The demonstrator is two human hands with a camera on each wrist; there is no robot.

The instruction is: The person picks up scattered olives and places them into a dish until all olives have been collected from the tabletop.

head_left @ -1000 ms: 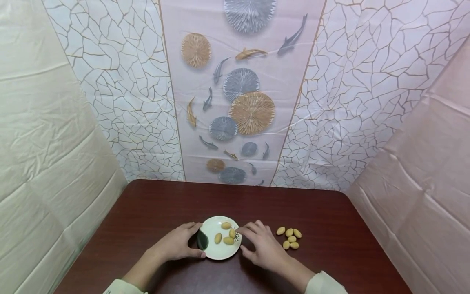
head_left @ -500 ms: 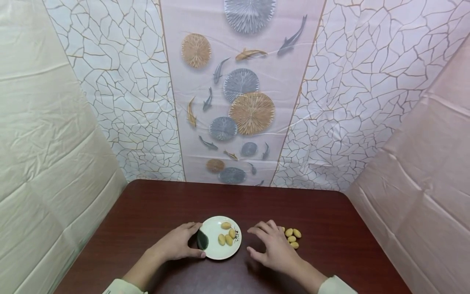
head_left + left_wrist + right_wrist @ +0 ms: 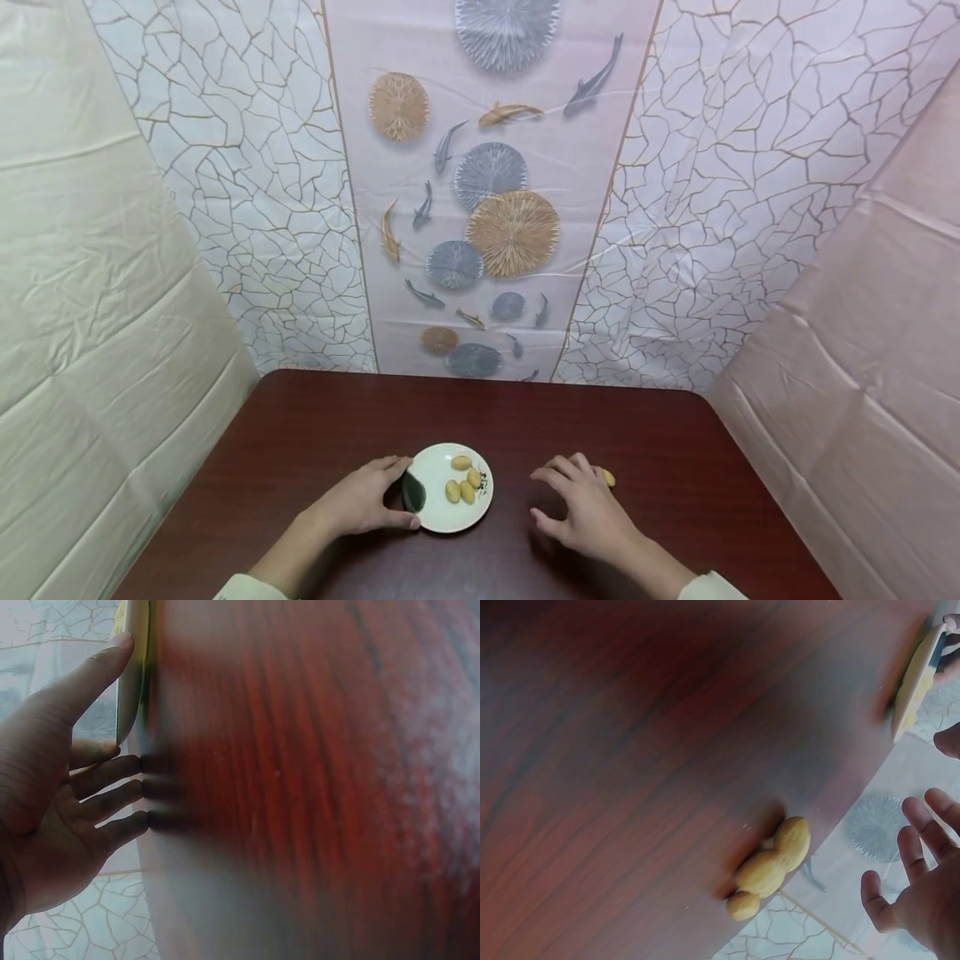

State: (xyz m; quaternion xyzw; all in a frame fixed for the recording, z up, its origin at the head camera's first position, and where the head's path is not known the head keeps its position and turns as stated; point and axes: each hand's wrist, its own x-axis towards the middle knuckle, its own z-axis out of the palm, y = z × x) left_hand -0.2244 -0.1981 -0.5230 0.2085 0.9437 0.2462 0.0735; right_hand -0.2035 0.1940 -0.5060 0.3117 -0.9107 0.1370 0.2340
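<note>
My left hand [image 3: 356, 500] holds the left edge of a small pale plate [image 3: 448, 517], its thumb and fingers set at the rim. In the left wrist view the thumb and forefinger bracket the plate [image 3: 130, 701]. Several oval yellow-brown pieces, like small nuts or fruits [image 3: 453, 491], lie on the plate's right half. Farther right my right hand [image 3: 592, 510] hovers over the table, fingers loosely spread and holding nothing. It hides most of a second group of the same pieces [image 3: 609, 478]; some of these pieces [image 3: 762, 874] show on the table in the right wrist view.
The dark red-brown wooden table [image 3: 337, 433] has a rounded far edge. Behind it hangs a patterned cloth [image 3: 480, 250] with fish and round leaves. Plain pale cloth walls [image 3: 112, 333] stand at both sides.
My right hand has left the plate's right side and moved right, over the loose pieces. On the plate, two pieces have shifted slightly. The left hand has stayed at the rim.
</note>
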